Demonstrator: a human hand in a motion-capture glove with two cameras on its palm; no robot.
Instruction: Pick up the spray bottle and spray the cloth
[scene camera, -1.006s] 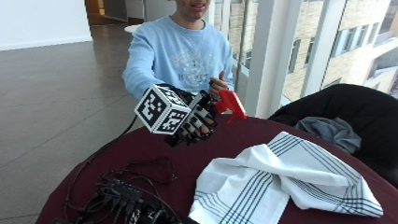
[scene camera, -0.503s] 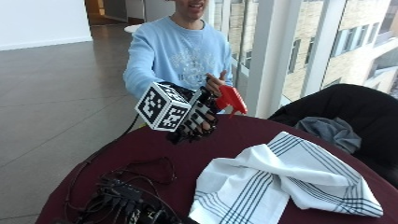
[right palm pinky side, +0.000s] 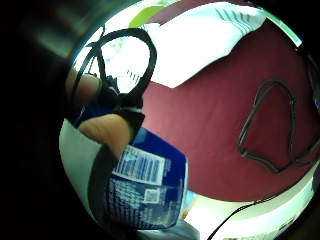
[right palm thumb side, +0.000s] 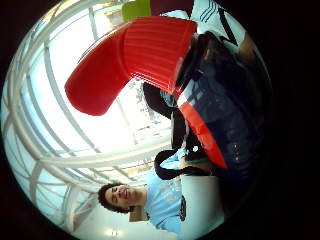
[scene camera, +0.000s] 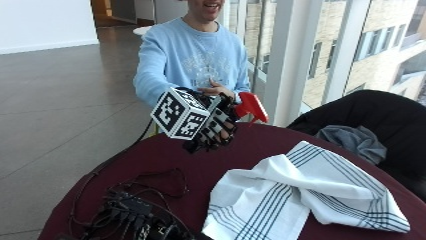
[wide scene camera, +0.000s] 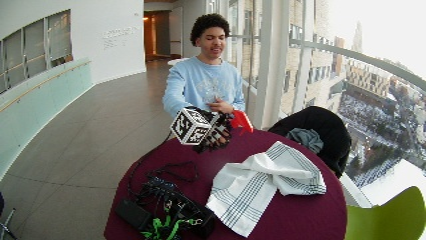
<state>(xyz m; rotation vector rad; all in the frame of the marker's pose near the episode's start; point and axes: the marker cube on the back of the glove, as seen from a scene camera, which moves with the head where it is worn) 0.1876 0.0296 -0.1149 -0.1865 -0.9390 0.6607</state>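
gloved right hand (scene camera: 212, 127) grasps spray bottle (scene camera: 251, 106) above table (scene camera: 266, 150), near cloth (scene camera: 299, 195).

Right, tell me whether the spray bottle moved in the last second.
No, barely: the right hand keeps the spray bottle raised over the far edge of the table, just as far from the striped cloth.

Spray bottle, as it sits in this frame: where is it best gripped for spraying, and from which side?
Around the neck just under the red trigger head, hand coming from behind, as the gloved right hand holds it. The spray bottle is upright off the table, its head on the striped cloth's side.
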